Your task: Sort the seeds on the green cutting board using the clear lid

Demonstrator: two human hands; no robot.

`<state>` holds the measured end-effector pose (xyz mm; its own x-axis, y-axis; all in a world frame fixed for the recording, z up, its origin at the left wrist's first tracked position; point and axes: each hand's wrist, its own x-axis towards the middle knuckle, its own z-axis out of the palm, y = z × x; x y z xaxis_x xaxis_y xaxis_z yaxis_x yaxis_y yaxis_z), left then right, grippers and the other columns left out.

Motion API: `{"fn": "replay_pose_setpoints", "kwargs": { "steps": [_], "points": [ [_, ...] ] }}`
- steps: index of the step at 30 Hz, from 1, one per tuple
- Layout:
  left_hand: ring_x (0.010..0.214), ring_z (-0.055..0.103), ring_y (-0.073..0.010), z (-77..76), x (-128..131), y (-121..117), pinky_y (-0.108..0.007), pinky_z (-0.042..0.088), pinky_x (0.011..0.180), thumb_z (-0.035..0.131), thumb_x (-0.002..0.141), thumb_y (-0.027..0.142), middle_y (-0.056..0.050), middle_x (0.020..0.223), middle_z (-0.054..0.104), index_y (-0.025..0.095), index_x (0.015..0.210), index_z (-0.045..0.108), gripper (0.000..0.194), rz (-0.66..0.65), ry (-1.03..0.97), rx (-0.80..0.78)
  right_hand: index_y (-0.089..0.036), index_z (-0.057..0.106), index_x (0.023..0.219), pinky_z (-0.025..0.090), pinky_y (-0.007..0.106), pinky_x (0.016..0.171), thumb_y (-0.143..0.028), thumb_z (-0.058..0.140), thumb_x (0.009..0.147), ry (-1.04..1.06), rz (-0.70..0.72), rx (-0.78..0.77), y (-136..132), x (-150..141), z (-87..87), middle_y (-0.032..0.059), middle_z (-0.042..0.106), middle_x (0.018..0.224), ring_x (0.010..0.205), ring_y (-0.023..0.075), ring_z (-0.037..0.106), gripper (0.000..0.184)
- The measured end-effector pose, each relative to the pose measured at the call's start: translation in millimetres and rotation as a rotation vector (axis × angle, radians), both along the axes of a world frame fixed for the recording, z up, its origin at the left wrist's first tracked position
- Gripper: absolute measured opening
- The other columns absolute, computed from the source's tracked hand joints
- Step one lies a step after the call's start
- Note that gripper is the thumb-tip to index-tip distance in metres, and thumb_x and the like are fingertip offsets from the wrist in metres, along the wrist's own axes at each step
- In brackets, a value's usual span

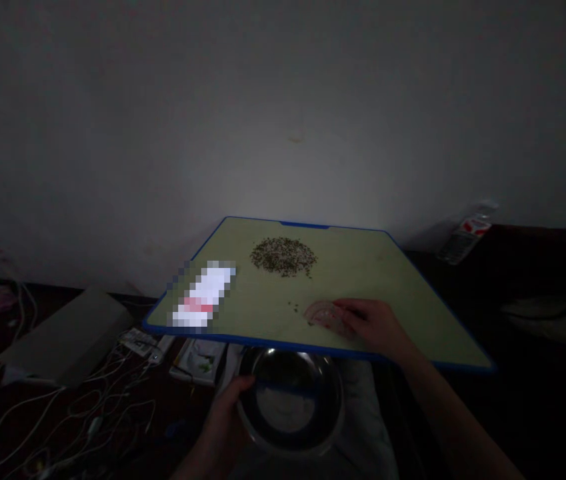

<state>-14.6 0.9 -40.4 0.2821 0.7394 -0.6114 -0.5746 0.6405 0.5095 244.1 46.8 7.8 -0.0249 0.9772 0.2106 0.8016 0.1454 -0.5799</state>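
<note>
My right hand point(375, 325) grips a clear protractor point(323, 315) with pinkish markings, held low over the board near its front edge. A few loose dark seeds lie just left of it. Farther back on the pale board point(363, 267) with a blue rim spreads a pile of small dark seeds point(283, 257). Below the board's front edge, my left hand point(230, 410) holds a shiny metal bowl point(330, 400) by its left side, thumb over the rim. The bowl's inside looks dark, and I cannot tell whether anything lies in it.
A bright, pixelated phone-like rectangle point(205, 297) lies on the board's left side. Tangled white cables point(97, 407), a grey box point(70, 340) and a small open white box point(199, 360) sit at the left. A plastic bottle point(467, 233) leans at the right, near the wall point(293, 100).
</note>
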Motion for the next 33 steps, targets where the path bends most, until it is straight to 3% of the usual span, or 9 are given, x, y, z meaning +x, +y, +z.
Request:
{"fn": "replay_pose_setpoints", "kwargs": {
  "steps": [4,13,19,22,27,33],
  "points": [
    [0.051,0.06,-0.0146,6.4,1.9,0.3,-0.024,0.044,0.054,0.055,0.068,0.022,-0.003,0.05,0.068,0.013,0.057,0.069,0.02,0.052,0.041,-0.018,-0.019,0.066,0.095,0.049,0.029,0.07,-0.03,0.048,0.077,0.044,0.058,-0.026,-10.4,-6.3,0.9,0.0042,0.068,0.092,0.079,0.0187,0.063,0.027],
    [0.056,0.061,-0.0178,-3.7,-2.1,1.1,-0.028,0.045,0.061,0.056,0.067,0.025,-0.005,0.055,0.069,0.012,0.062,0.069,0.02,-0.034,0.011,-0.015,-0.02,0.067,0.093,0.049,0.025,0.067,-0.031,0.05,0.078,0.146,0.15,-0.081,-25.3,-24.3,3.2,0.003,0.068,0.09,0.076,0.0158,0.063,0.025],
    [0.06,0.062,-0.0186,-8.7,-5.1,2.8,-0.028,0.045,0.063,0.055,0.068,0.025,-0.007,0.062,0.071,0.011,0.066,0.07,0.021,-0.06,-0.054,0.005,-0.016,0.067,0.093,0.047,0.024,0.055,-0.032,0.049,0.077,0.133,-0.076,-0.026,2.2,-13.3,3.3,0.0031,0.069,0.068,0.058,0.015,0.061,0.029],
    [0.066,0.063,-0.0195,-9.9,-6.1,4.8,-0.029,0.045,0.065,0.054,0.069,0.025,-0.006,0.066,0.072,0.012,0.071,0.07,0.02,-0.046,-0.071,-0.001,-0.016,0.068,0.09,0.046,0.024,0.056,-0.03,0.049,0.075,0.054,-0.146,0.023,27.6,-10.0,3.7,0.0048,0.069,0.072,0.061,0.0162,0.062,0.028],
    [0.062,0.064,-0.0186,-8.1,-10.0,7.8,-0.028,0.045,0.066,0.054,0.068,0.022,-0.005,0.06,0.071,0.012,0.062,0.068,0.018,0.038,0.028,-0.034,-0.018,0.068,0.089,0.046,0.024,0.06,-0.026,0.049,0.074,-0.05,-0.042,-0.003,49.2,-19.4,2.9,0.0046,0.07,0.075,0.065,0.0164,0.063,0.026],
    [0.057,0.062,-0.0164,-4.4,-10.1,7.8,-0.027,0.045,0.06,0.056,0.067,0.023,-0.002,0.057,0.07,0.014,0.059,0.066,0.016,0.125,0.079,-0.065,-0.019,0.068,0.092,0.048,0.026,0.063,-0.026,0.05,0.074,-0.004,0.116,-0.059,33.0,-30.4,1.4,0.0043,0.07,0.084,0.069,0.0169,0.063,0.026]
  ]
}}
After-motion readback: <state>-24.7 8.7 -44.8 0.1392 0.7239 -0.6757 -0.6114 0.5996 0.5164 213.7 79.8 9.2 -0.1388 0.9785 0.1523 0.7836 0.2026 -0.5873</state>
